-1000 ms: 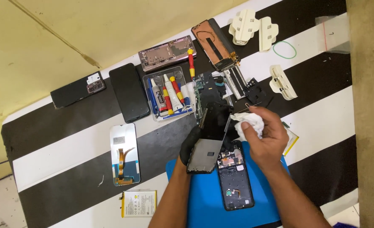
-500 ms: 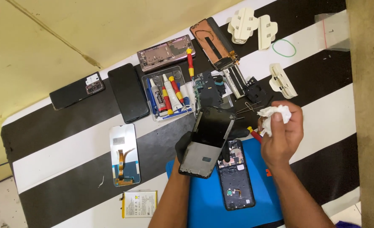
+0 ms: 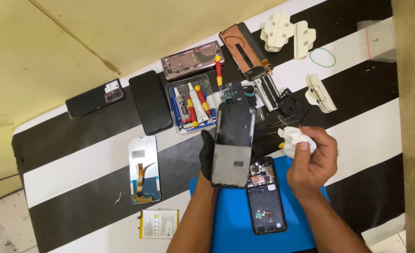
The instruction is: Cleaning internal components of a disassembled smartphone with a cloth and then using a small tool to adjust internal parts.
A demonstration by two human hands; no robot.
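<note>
Left hand (image 3: 207, 154), black-gloved: grip wrapped around flat dark rectangular phone screen panel (image 3: 233, 145), held lengthwise above black-and-white striped bench (image 3: 76, 164), upper half glossy, lower half grey. Right hand (image 3: 310, 161), bare: fingers pressed together on crumpled white cloth wad (image 3: 294, 139), just right of panel, not touching it. Open black phone body with exposed boards (image 3: 265, 197) lies on blue rectangular mat (image 3: 235, 225), between forearms. Clear plastic tray of red-yellow screwdrivers and glue tubes (image 3: 191, 105) beyond panel (tube count unclear).
</note>
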